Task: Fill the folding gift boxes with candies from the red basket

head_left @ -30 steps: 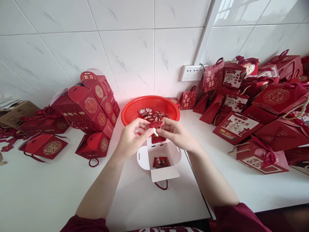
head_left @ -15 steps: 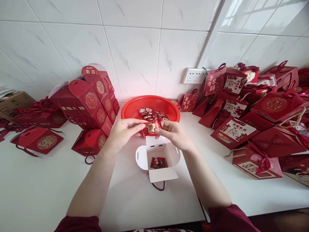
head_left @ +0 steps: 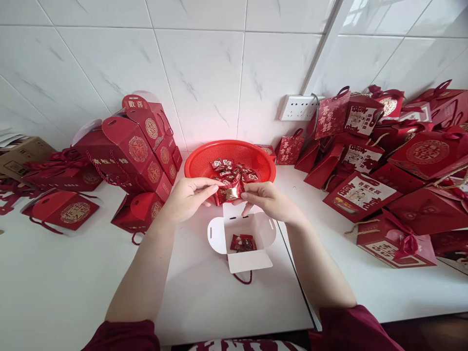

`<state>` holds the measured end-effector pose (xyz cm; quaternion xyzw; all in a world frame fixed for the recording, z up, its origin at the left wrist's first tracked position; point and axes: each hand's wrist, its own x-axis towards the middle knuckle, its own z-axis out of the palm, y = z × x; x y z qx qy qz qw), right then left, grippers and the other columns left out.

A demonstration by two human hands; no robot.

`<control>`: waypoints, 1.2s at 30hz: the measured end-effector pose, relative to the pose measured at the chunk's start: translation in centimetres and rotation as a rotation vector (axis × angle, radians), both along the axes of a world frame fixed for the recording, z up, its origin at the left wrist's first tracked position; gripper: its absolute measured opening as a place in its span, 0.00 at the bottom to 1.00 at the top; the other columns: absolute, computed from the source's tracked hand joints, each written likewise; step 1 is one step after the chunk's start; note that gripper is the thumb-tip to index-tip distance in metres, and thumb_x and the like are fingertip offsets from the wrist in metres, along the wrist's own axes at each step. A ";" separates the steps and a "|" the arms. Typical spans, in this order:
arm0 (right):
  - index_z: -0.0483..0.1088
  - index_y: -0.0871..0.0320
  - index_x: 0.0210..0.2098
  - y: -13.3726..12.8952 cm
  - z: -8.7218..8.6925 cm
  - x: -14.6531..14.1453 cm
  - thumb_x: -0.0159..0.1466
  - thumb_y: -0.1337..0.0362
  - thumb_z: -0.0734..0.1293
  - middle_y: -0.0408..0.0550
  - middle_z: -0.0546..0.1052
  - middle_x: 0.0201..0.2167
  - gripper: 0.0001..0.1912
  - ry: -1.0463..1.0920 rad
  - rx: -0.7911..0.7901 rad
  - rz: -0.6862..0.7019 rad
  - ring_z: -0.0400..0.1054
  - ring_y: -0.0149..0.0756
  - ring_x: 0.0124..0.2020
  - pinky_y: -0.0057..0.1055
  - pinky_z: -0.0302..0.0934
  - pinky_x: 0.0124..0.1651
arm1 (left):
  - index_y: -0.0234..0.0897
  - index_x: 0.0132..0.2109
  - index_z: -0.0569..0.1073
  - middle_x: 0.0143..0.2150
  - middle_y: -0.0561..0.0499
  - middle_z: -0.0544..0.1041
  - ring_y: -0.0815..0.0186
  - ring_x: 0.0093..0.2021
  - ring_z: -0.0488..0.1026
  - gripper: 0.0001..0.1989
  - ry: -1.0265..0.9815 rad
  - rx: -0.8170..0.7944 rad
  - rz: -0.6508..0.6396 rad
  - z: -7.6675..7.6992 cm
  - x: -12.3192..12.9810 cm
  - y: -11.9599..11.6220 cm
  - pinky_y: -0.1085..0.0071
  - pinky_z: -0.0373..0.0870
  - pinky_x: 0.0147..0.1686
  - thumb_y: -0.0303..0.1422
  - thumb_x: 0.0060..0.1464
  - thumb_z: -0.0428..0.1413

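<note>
A shiny red and gold wrapped candy (head_left: 229, 193) is stretched between my two hands, above the near rim of a red plastic basket (head_left: 193, 161). My left hand (head_left: 188, 199) pinches its left end between thumb and fingers. At its right end, my right hand (head_left: 269, 200) also grips the wrapper. Several smaller red packets (head_left: 226, 168) lie inside the basket. Directly below my hands stands an open gift box (head_left: 250, 263), white inside, its flaps folded outward. A few red wrapped sweets (head_left: 243, 243) rest on its bottom, and a dark red cord handle (head_left: 243, 279) sticks out in front.
Stacked red gift boxes (head_left: 127, 151) rise at the left, with another red box (head_left: 60, 209) lying nearer the edge. A large pile of red boxes (head_left: 413, 195) fills the right. Behind is a tiled wall with a white power strip (head_left: 298, 108).
Both hands still hold the candy, which is tilted so its gold part now glints. The right fingers have shifted, one pointing lower. The whole view has moved slightly.
</note>
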<state>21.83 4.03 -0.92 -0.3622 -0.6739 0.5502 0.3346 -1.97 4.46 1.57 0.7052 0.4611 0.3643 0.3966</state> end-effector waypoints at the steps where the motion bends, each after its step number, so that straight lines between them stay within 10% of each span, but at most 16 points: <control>1: 0.70 0.58 0.34 0.0 -0.1 0.2 0.68 0.53 0.65 0.46 0.80 0.38 0.14 -0.017 0.011 -0.005 0.78 0.35 0.32 0.34 0.69 0.41 | 0.40 0.47 0.82 0.44 0.47 0.82 0.63 0.38 0.79 0.14 0.008 -0.006 -0.002 0.0 0.1 -0.1 0.71 0.81 0.33 0.41 0.59 0.59; 9: 0.71 0.53 0.51 -0.8 0.5 2.6 0.68 0.61 0.64 0.42 0.80 0.31 0.13 -0.369 0.137 0.085 0.72 0.32 0.21 0.31 0.64 0.27 | 0.48 0.55 0.76 0.56 0.50 0.77 0.59 0.55 0.74 0.17 0.225 0.102 0.000 1.0 0.2 -1.4 0.61 0.71 0.57 0.41 0.59 0.59; 14: 0.74 0.53 0.44 -2.1 0.5 4.5 0.69 0.58 0.62 0.43 0.79 0.29 0.10 -0.590 0.370 -0.190 0.73 0.37 0.30 0.32 0.61 0.33 | 0.47 0.50 0.77 0.51 0.51 0.79 0.60 0.47 0.76 0.14 0.373 0.099 0.030 0.8 -1.6 -2.2 0.66 0.73 0.48 0.42 0.62 0.53; 20: 0.72 0.54 0.45 -3.6 -4.0 6.2 0.71 0.54 0.60 0.48 0.80 0.38 0.14 -0.441 0.269 -0.438 0.74 0.39 0.35 0.37 0.65 0.41 | 0.42 0.36 0.78 0.35 0.53 0.80 0.63 0.33 0.75 0.14 0.563 0.048 0.062 -4.3 -3.3 -3.0 0.71 0.69 0.34 0.43 0.61 0.52; 26: 0.67 0.54 0.48 -4.5 -9.3 5.7 0.71 0.46 0.57 0.54 0.75 0.53 0.20 -0.017 0.199 -0.440 0.71 0.44 0.52 0.43 0.64 0.53 | 0.37 0.49 0.73 0.47 0.44 0.78 0.59 0.48 0.75 0.17 0.082 0.203 0.058 -9.2 -1.5 -5.1 0.66 0.71 0.48 0.43 0.65 0.48; 30: 0.63 0.52 0.41 -5.0 -9.9 5.2 0.71 0.46 0.57 0.53 0.71 0.60 0.17 0.118 0.171 -0.378 0.63 0.44 0.62 0.48 0.56 0.63 | 0.39 0.58 0.69 0.52 0.40 0.74 0.55 0.51 0.73 0.23 0.073 0.598 0.053 -12.7 -1.4 -6.0 0.58 0.71 0.49 0.46 0.64 0.47; 36: 0.49 0.49 0.67 -4.2 -11.3 4.6 0.63 0.30 0.49 0.57 0.68 0.62 0.43 0.213 -0.003 -0.163 0.62 0.49 0.63 0.49 0.59 0.60 | 0.50 0.44 0.79 0.43 0.46 0.79 0.55 0.46 0.75 0.21 0.340 0.985 -0.110 -14.6 -0.7 -7.3 0.57 0.70 0.51 0.56 0.52 0.56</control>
